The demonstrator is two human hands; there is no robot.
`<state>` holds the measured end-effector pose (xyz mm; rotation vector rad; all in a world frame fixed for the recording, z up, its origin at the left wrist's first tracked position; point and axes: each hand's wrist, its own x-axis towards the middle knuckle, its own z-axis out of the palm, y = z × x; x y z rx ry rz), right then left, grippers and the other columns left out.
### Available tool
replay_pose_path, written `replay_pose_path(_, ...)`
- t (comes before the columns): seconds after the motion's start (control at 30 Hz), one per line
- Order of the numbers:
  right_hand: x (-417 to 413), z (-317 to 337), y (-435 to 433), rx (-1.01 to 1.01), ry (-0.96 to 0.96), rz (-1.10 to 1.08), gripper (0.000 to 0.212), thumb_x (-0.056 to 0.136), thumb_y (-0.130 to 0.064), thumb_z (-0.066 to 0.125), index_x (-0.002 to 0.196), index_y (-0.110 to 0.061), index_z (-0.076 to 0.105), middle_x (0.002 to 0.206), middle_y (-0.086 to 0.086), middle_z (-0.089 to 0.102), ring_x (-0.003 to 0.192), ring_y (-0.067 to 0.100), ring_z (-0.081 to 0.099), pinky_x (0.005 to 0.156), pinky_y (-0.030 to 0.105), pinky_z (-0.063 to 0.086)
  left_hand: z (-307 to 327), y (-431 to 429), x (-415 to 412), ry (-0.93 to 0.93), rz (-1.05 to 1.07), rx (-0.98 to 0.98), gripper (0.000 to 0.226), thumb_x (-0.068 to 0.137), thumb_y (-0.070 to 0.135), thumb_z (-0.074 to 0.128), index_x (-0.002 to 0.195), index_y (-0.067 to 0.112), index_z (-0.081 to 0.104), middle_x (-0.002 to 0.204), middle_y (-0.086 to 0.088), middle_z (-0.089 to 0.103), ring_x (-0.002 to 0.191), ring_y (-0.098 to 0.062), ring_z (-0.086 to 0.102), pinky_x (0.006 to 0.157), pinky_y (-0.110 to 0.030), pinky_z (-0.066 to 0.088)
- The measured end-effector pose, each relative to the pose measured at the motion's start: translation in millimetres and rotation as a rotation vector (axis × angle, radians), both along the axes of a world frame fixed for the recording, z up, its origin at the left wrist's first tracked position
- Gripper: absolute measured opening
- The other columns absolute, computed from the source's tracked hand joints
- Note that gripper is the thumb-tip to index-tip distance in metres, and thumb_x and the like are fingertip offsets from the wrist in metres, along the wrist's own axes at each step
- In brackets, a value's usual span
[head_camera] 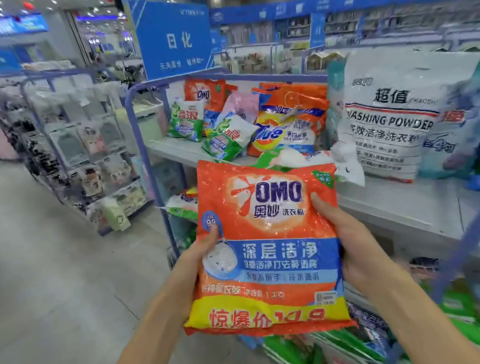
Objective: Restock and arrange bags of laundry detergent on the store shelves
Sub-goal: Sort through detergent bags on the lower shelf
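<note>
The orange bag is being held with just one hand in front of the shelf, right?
No, two hands hold it. In the head view the left hand grips the orange bag by its left edge and the right hand grips its right edge, in front of the shelf.

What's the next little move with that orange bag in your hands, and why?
Probably lift the orange bag up and forward onto the shelf, toward the matching bag at its back left. The left hand and right hand grip its sides, and bare shelf shows there.
</note>
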<state>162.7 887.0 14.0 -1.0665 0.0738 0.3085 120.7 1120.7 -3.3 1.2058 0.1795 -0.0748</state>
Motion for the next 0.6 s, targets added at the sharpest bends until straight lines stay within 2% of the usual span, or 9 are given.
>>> replay_pose_path(0.03,8.1,-0.2,14.6,-0.003,0.011,-0.002,0.056,0.083,-0.044,0.075,0.128,-0.014,0.066,0.115,0.019,0.075,0.104,0.039,0.073,0.094,0.059,0.057,-0.6,17.0,9.6,0.087,-0.011,-0.021,0.123,0.043,0.071,0.09,0.136,-0.003,0.058,0.151,-0.024,0.043,0.094,-0.02,0.077,0.094,-0.036,0.058)
replay_pose_path(0.07,15.7,0.0,28.7,-0.005,0.026,-0.003,0.057,0.082,-0.045,0.076,0.128,-0.014,0.067,0.116,0.019,0.074,0.106,0.04,0.072,0.098,0.061,0.054,-1.3,31.8,17.1,0.133,-0.053,-0.049,0.119,0.042,0.065,0.094,0.137,0.002,0.059,0.143,-0.027,0.055,0.111,-0.037,0.07,0.105,-0.054,0.05)
replay_pose_path(0.13,29.4,1.0,52.7,0.004,0.048,-0.01,0.054,0.084,-0.047,0.076,0.127,-0.014,0.068,0.116,0.019,0.074,0.108,0.041,0.071,0.101,0.064,0.051,-0.1,58.3,27.6,0.123,-0.084,-0.068,0.075,0.074,0.051,0.083,0.133,0.008,0.065,0.129,-0.026,0.066,0.118,-0.05,0.062,0.107,-0.068,0.041)
replay_pose_path(0.2,42.2,5.2,71.9,0.023,0.063,-0.007,0.05,0.086,-0.046,0.075,0.124,-0.014,0.069,0.115,0.019,0.075,0.107,0.041,0.071,0.1,0.063,0.051,-0.8,80.9,44.6,0.112,-0.077,-0.054,0.051,0.088,0.042,0.068,0.129,0.011,0.067,0.125,-0.024,0.068,0.115,-0.05,0.064,0.104,-0.069,0.043)
replay_pose_path(0.33,74.6,15.1,106.7,0.032,0.017,-0.008,0.046,0.09,-0.041,0.07,0.128,-0.015,0.066,0.115,0.017,0.075,0.102,0.038,0.074,0.088,0.058,0.059,2.8,112.3,80.9,0.082,-0.084,-0.058,0.05,0.087,0.042,0.068,0.126,0.012,0.069,0.124,-0.023,0.07,0.113,-0.047,0.066,0.104,-0.067,0.045)
replay_pose_path(0.4,94.5,17.0,123.1,0.027,-0.017,-0.028,0.045,0.092,-0.038,0.069,0.131,-0.015,0.064,0.116,0.016,0.075,0.106,0.039,0.073,0.092,0.061,0.057,5.6,126.1,105.7,0.06,-0.109,-0.067,0.051,0.078,0.048,0.077,0.115,0.012,0.076,0.119,-0.022,0.072,0.107,-0.042,0.071,0.098,-0.06,0.052)
replay_pose_path(0.47,117.8,17.8,138.4,0.026,-0.04,-0.058,0.045,0.092,-0.036,0.07,0.131,-0.015,0.064,0.116,0.016,0.075,0.109,0.039,0.071,0.098,0.063,0.052,7.0,139.4,132.6,0.03,-0.112,-0.055,0.065,0.054,0.054,0.093,0.103,0.014,0.081,0.111,-0.02,0.075,0.095,-0.035,0.075,0.082,-0.048,0.062)
replay_pose_path(0.53,144.3,18.0,153.2,0.017,-0.052,-0.087,0.047,0.091,-0.036,0.072,0.132,-0.014,0.064,0.115,0.016,0.076,0.109,0.039,0.071,0.099,0.063,0.052,6.0,153.9,157.3,0.023,-0.136,-0.061,0.07,0.065,0.048,0.089,0.123,0.013,0.071,0.121,-0.021,0.072,0.104,-0.04,0.072,0.085,-0.054,0.06)
replay_pose_path(0.6,172.9,19.2,168.8,0.011,-0.059,-0.087,0.049,0.09,-0.037,0.073,0.132,-0.015,0.063,0.114,0.015,0.076,0.107,0.038,0.072,0.097,0.062,0.054,4.1,171.4,184.3,0.021,-0.124,-0.064,0.068,0.072,0.042,0.085,0.13,0.015,0.066,0.124,-0.021,0.07,0.108,-0.044,0.07,0.087,-0.06,0.058)
